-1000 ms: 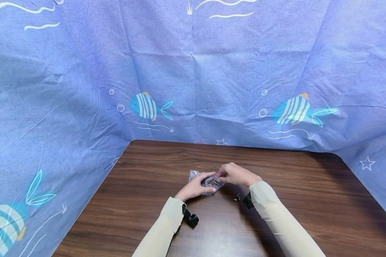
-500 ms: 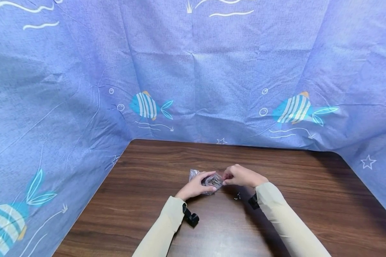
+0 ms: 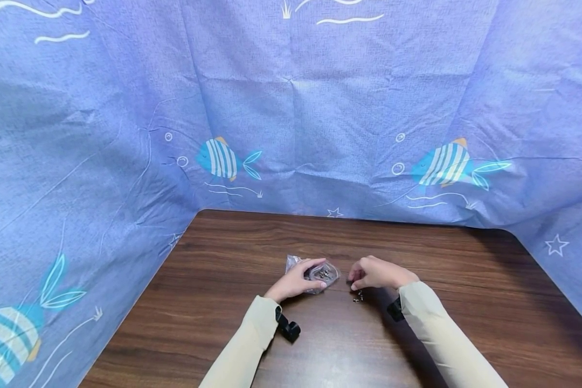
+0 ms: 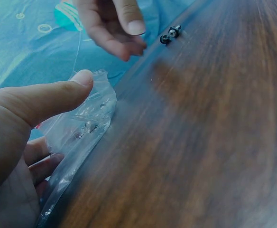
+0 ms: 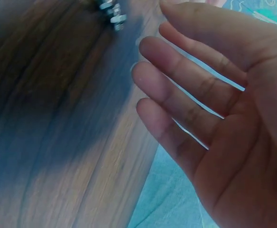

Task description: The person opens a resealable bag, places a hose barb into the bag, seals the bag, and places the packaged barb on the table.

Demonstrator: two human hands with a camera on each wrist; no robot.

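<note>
My left hand [image 3: 292, 281] holds a clear plastic zip bag [image 3: 291, 262] on the table, thumb on the near side and fingers on the far side. The bag's mouth gapes toward the right, and several small metal pieces show inside it. In the left wrist view the thumb lies over the clear film [image 4: 98, 102]. My right hand [image 3: 377, 272] hovers to the right of the bag, just beyond a few small loose metal screws [image 3: 358, 297]. Its fingers [image 5: 176, 66] are loosely bent with nothing between them, and the screws [image 5: 114, 14] lie past the fingertips.
The brown wooden table [image 3: 213, 323] spreads around both hands. A blue fish-patterned cloth [image 3: 339, 118] hangs behind it and along its sides. Black camera mounts [image 3: 288, 328] sit on both wrists.
My right hand has drawn back from the bag's mouth, moving right and nearer to the loose screws, and its fingers have loosened. The left hand and the bag have stayed put.
</note>
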